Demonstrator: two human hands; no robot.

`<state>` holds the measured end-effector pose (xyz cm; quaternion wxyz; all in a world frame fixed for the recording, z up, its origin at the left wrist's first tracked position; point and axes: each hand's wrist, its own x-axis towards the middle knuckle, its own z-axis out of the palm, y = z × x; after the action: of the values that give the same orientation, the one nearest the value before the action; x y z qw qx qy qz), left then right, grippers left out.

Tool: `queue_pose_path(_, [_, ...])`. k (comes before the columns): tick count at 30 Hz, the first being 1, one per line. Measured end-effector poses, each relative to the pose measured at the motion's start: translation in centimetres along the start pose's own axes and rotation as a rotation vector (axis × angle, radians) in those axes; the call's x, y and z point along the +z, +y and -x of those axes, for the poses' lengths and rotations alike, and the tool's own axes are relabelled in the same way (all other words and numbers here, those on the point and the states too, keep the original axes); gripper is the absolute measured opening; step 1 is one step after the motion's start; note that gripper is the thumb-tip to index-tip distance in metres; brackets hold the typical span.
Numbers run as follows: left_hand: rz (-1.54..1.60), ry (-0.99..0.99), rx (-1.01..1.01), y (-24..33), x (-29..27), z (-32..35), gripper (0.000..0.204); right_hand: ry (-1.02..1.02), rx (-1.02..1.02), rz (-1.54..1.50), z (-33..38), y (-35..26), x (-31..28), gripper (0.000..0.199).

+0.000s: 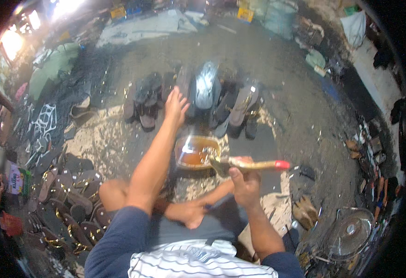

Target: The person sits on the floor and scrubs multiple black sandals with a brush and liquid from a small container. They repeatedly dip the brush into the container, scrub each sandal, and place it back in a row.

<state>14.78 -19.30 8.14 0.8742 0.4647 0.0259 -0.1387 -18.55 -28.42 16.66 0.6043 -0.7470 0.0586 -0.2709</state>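
Note:
My right hand (246, 185) is closed around a brush (265, 165) with a wooden handle and a red end. The brush's head points left, at the near right edge of a clear tub (177, 155) of amber liquid (194, 153); whether it dips in is hard to tell. My left hand (176, 107) stretches forward with its fingers apart and holds nothing. It is over the row of dark sandal soles, beside a pale, shiny sole (205, 88). Right of that lies a sole with gold-coloured trim (243, 105).
A heap of dark sandals with gold trim (73, 204) lies at my left. White strap-like cutouts (45, 121) are farther left. To the near right stand a round fan (351, 231) and a brown object (306, 212). A pale sheet (143, 28) lies at the far side.

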Motion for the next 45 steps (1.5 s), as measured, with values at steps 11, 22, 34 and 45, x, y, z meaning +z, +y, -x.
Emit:
queue_pose_path(11, [-2.016, 0.758, 0.067, 14.6, -36.9, 25.3, 0.06, 0.165, 0.349, -0.033, -2.0, 6.5, -2.5, 0.032])
queue_pose_path(22, [-1.7, 0.974, 0.61, 15.8, -46.4, 25.9, 0.068, 0.039, 0.265, -0.033, -3.5, 6.0, 1.2, 0.03])
queue_pose_path(34, [-1.268, 0.518, 0.409, 23.4, -48.6, 27.7, 0.058, -0.401, -0.013, 0.745, -6.5, 16.6, 4.9, 0.037])
queue_pose_path(45, [-2.059, 0.112, 0.582, 12.5, -17.2, 36.1, 0.068, -0.207, -0.283, 0.266, -7.1, 14.5, -1.7, 0.022])
